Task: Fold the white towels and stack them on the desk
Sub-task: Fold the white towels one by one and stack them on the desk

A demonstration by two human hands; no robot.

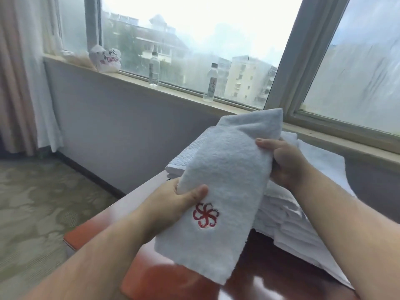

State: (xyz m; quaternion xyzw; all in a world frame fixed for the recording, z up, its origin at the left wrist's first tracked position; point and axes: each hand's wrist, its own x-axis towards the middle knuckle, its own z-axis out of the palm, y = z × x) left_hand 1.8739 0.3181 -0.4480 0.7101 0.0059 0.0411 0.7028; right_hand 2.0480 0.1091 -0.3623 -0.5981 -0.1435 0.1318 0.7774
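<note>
Windowsill, two bottles, one bag; desk, one towel pile; left hand, right hand both pinching one folded towel

The towel covers the fingers of the left hand; only its thumb shows on the cloth. The fingers of the right hand are tucked behind the towel, out of sight. Behind the right hand, the pile of towels is partly masked by towel and forearm, so its count cannot be told. Both forearms and the desk run off the bottom edge. Far beyond the left hand, the red print on the bag is perhaps lettering, too blurred to read.
</note>
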